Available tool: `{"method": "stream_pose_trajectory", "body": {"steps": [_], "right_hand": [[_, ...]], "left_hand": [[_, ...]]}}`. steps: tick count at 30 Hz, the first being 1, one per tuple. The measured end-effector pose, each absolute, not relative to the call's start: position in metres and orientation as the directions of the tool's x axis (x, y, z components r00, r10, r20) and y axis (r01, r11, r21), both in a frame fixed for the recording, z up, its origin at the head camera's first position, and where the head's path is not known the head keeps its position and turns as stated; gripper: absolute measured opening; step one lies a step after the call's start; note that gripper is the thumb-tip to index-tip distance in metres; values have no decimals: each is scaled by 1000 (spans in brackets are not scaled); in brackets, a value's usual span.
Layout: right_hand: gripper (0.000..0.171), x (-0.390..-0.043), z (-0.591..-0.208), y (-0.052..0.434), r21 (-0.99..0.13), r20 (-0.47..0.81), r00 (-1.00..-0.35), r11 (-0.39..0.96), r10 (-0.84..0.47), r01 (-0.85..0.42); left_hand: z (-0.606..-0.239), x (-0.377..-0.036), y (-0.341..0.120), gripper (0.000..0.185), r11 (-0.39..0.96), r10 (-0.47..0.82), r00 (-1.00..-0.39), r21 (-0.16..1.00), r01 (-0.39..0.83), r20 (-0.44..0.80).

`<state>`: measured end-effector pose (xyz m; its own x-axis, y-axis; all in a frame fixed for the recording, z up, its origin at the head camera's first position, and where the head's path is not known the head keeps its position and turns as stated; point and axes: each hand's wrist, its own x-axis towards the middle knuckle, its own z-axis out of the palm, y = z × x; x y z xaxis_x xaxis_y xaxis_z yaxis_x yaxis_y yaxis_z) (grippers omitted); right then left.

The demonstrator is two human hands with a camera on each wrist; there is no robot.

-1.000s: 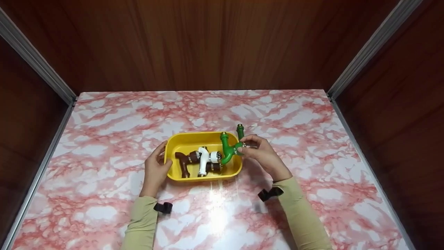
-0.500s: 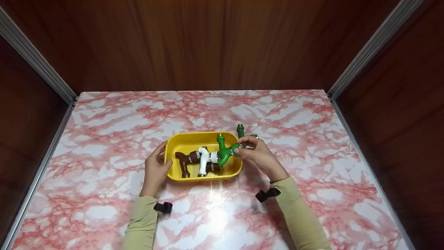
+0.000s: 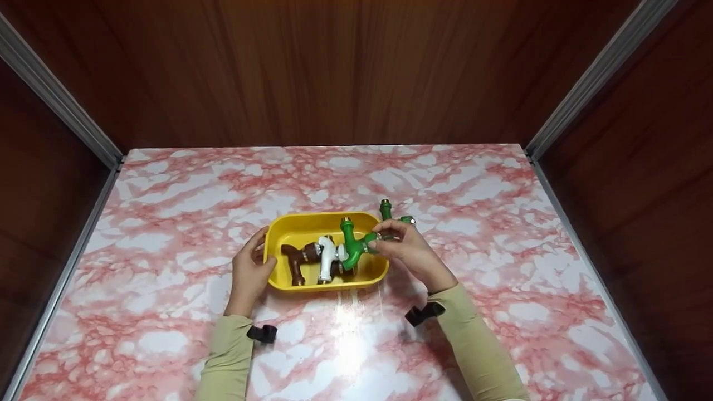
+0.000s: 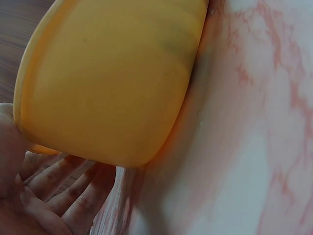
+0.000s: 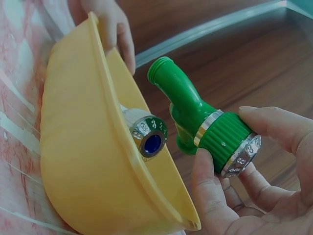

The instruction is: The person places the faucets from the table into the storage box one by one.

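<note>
My left hand (image 3: 250, 273) grips the left end of a yellow plastic tub (image 3: 303, 224), thumb over the rim and fingers along the outside wall. In the right wrist view, the thumb and fingers of my right hand (image 3: 416, 253) pinch a green water tap (image 5: 188, 100) by its ribbed knob. The held tap hangs over the tub's right half, its spout toward the tub. Inside the tub lie a white tap (image 3: 326, 264), a brown tap (image 3: 294, 260) to its left and another brown tap (image 3: 344, 269), partly hidden under the white and green ones.
A second green tap (image 3: 386, 208) is on the table behind the tub's right end, partly hidden by my right hand. The red-and-white marbled tabletop (image 3: 167, 234) is bounded by brown wood-look panels (image 3: 334, 72) at the back and both sides.
My right hand has moved left with the green tap, carrying it farther over the tub and the white tap's knob. The left hand and tub have stayed put.
</note>
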<state>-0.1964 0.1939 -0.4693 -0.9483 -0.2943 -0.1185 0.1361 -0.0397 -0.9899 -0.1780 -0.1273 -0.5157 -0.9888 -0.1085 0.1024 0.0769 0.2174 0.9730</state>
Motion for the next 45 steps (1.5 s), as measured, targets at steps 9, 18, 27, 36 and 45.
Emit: {"method": "stream_pose_trajectory", "body": {"steps": [9, 18, 27, 36, 45], "right_hand": [[33, -196, -470, 188, -988, -133, -946, -39, -295, 151], [32, -196, -472, 181, -988, -133, -945, -35, -299, 150], [32, -196, -471, 175, -990, -123, -942, -26, -311, 138], [31, -197, -474, 171, -988, -134, -942, -33, -309, 151], [31, -196, -475, 166, -984, -154, -935, -34, -319, 174]], "left_hand": [[-539, -187, -132, 64, 215, -122, -982, 970, 114, 142], [-540, -187, -132, 64, 191, -125, -980, 973, 129, 155], [-539, -187, -132, 63, 213, -128, -981, 970, 118, 148], [-540, -189, -132, 64, 213, -137, -978, 969, 123, 155], [-539, -188, -132, 65, 199, -120, -985, 975, 98, 123]]}}
